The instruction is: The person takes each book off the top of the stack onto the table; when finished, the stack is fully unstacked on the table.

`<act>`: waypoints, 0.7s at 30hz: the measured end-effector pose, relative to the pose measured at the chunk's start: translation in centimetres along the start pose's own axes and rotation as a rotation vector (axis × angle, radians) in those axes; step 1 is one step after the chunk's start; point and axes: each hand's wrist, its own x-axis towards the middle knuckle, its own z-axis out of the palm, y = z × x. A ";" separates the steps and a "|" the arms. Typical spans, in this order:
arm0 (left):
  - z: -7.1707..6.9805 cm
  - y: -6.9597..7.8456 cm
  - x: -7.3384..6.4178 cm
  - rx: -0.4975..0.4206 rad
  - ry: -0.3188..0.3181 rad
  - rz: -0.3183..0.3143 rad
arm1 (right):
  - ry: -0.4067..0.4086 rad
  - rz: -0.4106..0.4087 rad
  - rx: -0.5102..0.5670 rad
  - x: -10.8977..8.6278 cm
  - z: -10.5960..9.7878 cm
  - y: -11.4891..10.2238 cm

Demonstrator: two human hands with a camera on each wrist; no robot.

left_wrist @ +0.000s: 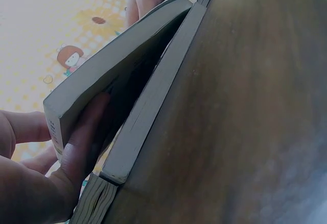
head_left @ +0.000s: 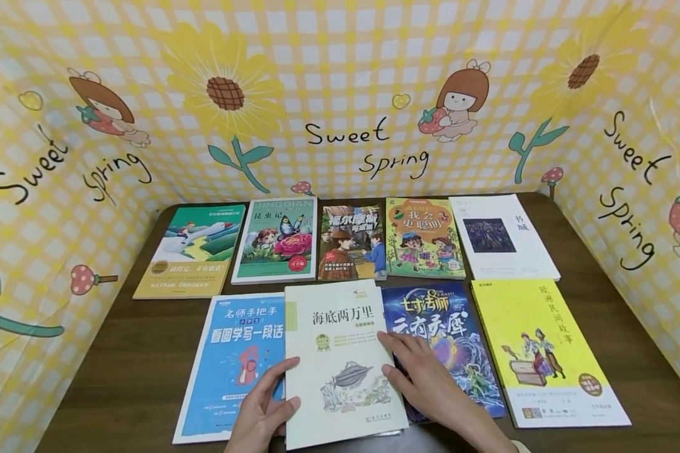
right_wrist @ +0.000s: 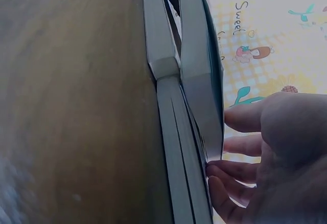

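Note:
A cream paperback with a ship drawing (head_left: 345, 390) lies at the front centre, its left side tilted up off a book beneath. My left hand (head_left: 265, 406) grips its left edge; in the left wrist view one finger (left_wrist: 89, 124) reaches under the raised book (left_wrist: 115, 60). The lower book (left_wrist: 156, 99) shows only its page edges there. My right hand (head_left: 430, 380) has its fingers loosely extended, the tips touching the cream book's right edge and cover. In the right wrist view, that hand (right_wrist: 286, 147) lies beside the upper book (right_wrist: 199, 66).
Left of the cream book lies a blue workbook (head_left: 204, 371), partly covered. To the right are a purple-blue book (head_left: 464, 333) and a yellow book (head_left: 510, 333). Several books, including a green-and-yellow one (head_left: 192, 251), form a back row. Patterned cloth (head_left: 340, 82) surrounds the brown table (head_left: 119, 365).

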 end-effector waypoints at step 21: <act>-1.7 1.9 -1.3 -0.025 0.070 -0.012 | -0.036 0.043 0.028 0.2 -0.3 0.2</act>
